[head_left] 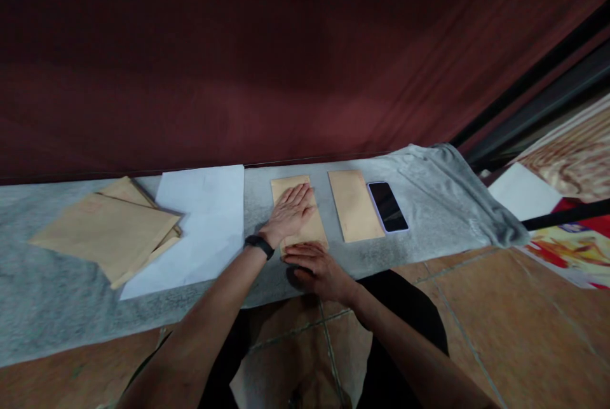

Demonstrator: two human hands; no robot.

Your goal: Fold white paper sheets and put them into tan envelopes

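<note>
A small tan envelope lies on the grey cloth in front of me. My left hand, with a black band on the wrist, rests flat on its upper part, fingers stretched out. At the envelope's near edge lies my right hand, its fingers over the bottom end and slightly bent, holding nothing that I can see. Part of the envelope is hidden under both hands. Another tan envelope lies just to the right, with a phone against its right side.
Several larger tan envelopes are piled at the left, partly over white paper sheets. A dark red panel rises behind the cloth. At the right are a dark bar and colourful printed material.
</note>
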